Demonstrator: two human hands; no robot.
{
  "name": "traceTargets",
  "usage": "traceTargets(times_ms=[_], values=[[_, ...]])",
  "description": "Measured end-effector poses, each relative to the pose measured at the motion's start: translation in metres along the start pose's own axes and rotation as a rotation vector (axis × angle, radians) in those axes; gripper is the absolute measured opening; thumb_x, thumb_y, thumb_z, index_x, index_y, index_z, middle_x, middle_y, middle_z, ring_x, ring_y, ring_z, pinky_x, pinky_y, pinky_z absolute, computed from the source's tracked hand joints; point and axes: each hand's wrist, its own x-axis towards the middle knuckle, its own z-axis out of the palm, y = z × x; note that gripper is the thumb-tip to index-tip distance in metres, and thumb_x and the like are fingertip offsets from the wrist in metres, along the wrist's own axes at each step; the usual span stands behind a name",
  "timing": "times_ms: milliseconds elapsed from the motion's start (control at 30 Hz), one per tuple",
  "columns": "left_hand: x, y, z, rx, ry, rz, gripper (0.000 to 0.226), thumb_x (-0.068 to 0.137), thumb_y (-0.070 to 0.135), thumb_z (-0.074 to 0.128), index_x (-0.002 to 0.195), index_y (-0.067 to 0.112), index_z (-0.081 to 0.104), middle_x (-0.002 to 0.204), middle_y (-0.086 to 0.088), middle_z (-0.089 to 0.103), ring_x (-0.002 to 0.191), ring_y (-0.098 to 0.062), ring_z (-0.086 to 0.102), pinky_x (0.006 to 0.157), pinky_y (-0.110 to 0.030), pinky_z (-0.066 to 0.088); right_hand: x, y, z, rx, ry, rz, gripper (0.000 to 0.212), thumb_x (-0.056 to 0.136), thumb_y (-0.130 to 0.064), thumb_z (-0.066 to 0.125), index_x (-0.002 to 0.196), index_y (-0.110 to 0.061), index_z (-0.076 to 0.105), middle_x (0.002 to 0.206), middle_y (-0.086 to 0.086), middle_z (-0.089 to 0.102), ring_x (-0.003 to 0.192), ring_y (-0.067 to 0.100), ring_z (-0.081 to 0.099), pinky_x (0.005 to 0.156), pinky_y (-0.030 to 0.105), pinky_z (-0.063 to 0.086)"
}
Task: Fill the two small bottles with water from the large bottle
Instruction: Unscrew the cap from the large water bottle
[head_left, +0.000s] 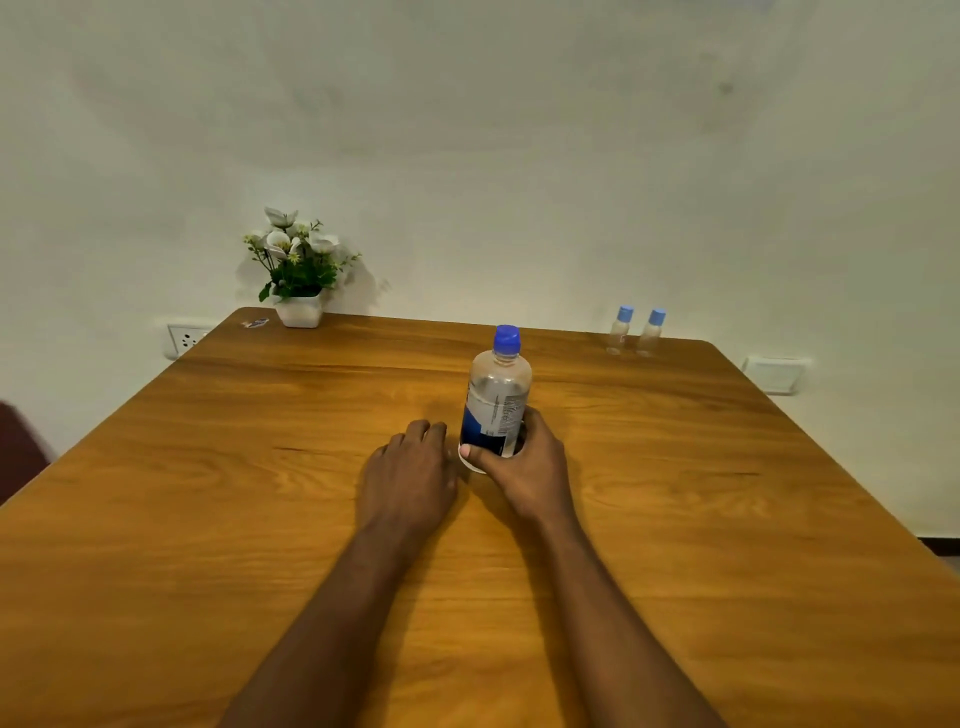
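The large bottle (497, 395) stands upright near the middle of the wooden table (208, 519), clear plastic with a blue cap and a blue-and-white label. My right hand (524, 467) is wrapped around its base. My left hand (410, 470) lies palm down on the table just left of the bottle, fingers loosely curled, holding nothing. Two small clear bottles (621, 330) (651, 332) with light-blue caps stand side by side at the far right edge of the table, well away from both hands.
A white pot of white flowers (296, 270) sits at the far left corner, with a small wrapper (254, 323) beside it. The wall behind carries a socket (184, 340) on the left and a switch plate (775, 375) on the right.
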Motion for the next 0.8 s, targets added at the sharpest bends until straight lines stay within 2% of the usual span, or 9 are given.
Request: traceTargets(times_ms=[167, 267, 333, 467, 633, 800], values=[[-0.013, 0.005, -0.005, -0.018, 0.011, -0.004, 0.043, 0.099, 0.034, 0.041, 0.14, 0.019, 0.042, 0.14, -0.001, 0.048, 0.118, -0.019, 0.053, 0.092, -0.033, 0.047, -0.012, -0.002, -0.007, -0.027, -0.022, -0.016, 0.074, 0.066, -0.03, 0.088, 0.129, -0.021, 0.051, 0.125, -0.006, 0.063, 0.104, 0.004, 0.06, 0.072, 0.006, 0.045], [-0.017, 0.006, -0.006, -0.02, 0.012, -0.004, 0.043, 0.099, 0.034, 0.04, 0.139, 0.018, 0.043, 0.139, -0.001, 0.049, 0.117, -0.019, 0.053, 0.091, -0.034, 0.046, -0.013, -0.001, -0.006, -0.042, -0.032, -0.013, 0.077, 0.065, -0.032, 0.088, 0.13, -0.022, 0.05, 0.127, -0.005, 0.063, 0.113, 0.011, 0.061, 0.082, 0.014, 0.049], [-0.018, 0.007, -0.007, -0.015, 0.01, -0.009, 0.043, 0.099, 0.034, 0.041, 0.139, 0.018, 0.042, 0.139, -0.001, 0.049, 0.118, -0.019, 0.053, 0.091, -0.034, 0.046, -0.014, -0.001, -0.006, -0.043, -0.037, -0.016, 0.076, 0.064, -0.032, 0.088, 0.13, -0.022, 0.05, 0.127, -0.005, 0.063, 0.112, 0.011, 0.061, 0.086, 0.019, 0.05], [-0.017, 0.008, -0.007, -0.004, 0.008, -0.007, 0.045, 0.099, 0.034, 0.042, 0.14, 0.018, 0.041, 0.14, -0.001, 0.048, 0.119, -0.019, 0.052, 0.092, -0.033, 0.046, -0.013, 0.0, -0.007, -0.047, -0.039, -0.021, 0.075, 0.064, -0.032, 0.088, 0.128, -0.021, 0.051, 0.126, -0.004, 0.064, 0.106, 0.006, 0.06, 0.084, 0.018, 0.05], [-0.016, 0.009, -0.008, -0.004, 0.019, -0.006, 0.045, 0.099, 0.034, 0.042, 0.141, 0.018, 0.04, 0.14, -0.001, 0.048, 0.119, -0.019, 0.052, 0.092, -0.033, 0.044, -0.011, 0.001, -0.006, -0.064, -0.047, -0.021, 0.077, 0.063, -0.034, 0.089, 0.129, -0.022, 0.05, 0.128, -0.005, 0.063, 0.113, 0.01, 0.06, 0.088, 0.023, 0.052], [-0.017, 0.009, -0.009, -0.021, 0.017, -0.007, 0.049, 0.099, 0.035, 0.042, 0.144, 0.017, 0.036, 0.142, -0.002, 0.047, 0.121, -0.02, 0.051, 0.094, -0.034, 0.044, -0.011, 0.003, -0.005, -0.044, -0.065, -0.02, 0.075, 0.064, -0.031, 0.088, 0.129, -0.022, 0.05, 0.128, -0.005, 0.063, 0.109, 0.005, 0.057, 0.08, 0.012, 0.044]])
